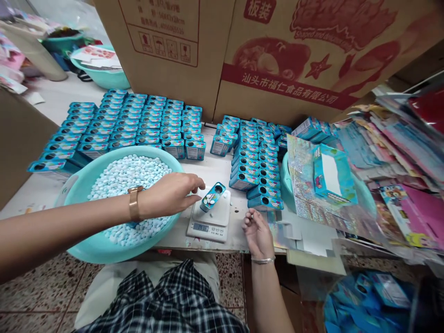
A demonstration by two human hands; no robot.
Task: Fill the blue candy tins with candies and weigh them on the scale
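Note:
A small blue tin [212, 196] lies open on a white digital scale [210, 216], with white pellets showing inside it. My left hand [171, 194] reaches over from the left with its fingertips pinched together just beside the tin's near end. My right hand [255, 230] rests at the table's front edge, palm up, fingers curled around something small I cannot make out. A teal basin [90, 247] full of white pellets [128, 178] sits under my left wrist.
Rows of blue tins [132, 125] cover the table's back left, more tins [255, 159] stand right of the scale. Big cardboard cartons [277, 51] wall off the back. A second basin [285, 178] holding a blue box and glittery sheets, plus stacked printed cards [398, 148], fill the right.

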